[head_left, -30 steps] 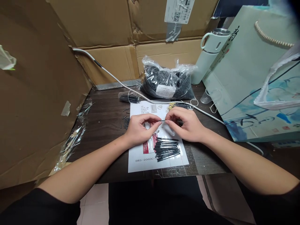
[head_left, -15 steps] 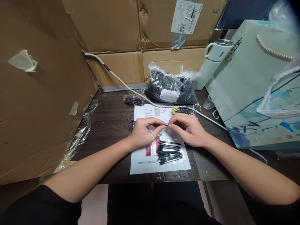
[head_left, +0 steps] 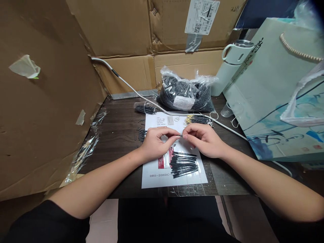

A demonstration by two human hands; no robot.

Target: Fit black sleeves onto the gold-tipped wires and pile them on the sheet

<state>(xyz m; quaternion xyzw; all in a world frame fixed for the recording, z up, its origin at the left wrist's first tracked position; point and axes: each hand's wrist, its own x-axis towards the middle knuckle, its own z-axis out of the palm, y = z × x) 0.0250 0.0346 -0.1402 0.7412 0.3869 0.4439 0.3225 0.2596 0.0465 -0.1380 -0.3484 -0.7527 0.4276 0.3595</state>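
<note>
My left hand [head_left: 158,143] is closed in a pinch above the printed white sheet [head_left: 152,182]. Its thumb and forefinger grip a thin dark piece [head_left: 181,135], mostly hidden, too small to tell whether wire or tube. My right hand [head_left: 204,140] pinches the same spot from the other side, the fingertips of both hands almost meeting. Below them a row of thin black wires [head_left: 184,164] lies side by side on the sheet. Short black tubes [head_left: 141,135] are scattered left of my left hand. Behind my right hand rests a bundle of gold-tipped black wires [head_left: 198,119].
A clear bag of black pieces [head_left: 186,92] stands at the back, near a pale green bottle [head_left: 230,67]. Another black bundle [head_left: 144,108] lies left of it. A white cable [head_left: 134,91] crosses the table. Cardboard [head_left: 45,101] walls the left; a paper bag [head_left: 273,94] stands right.
Both hands keep the same pinch, with only slight finger movement. The whole view has shifted a little.
</note>
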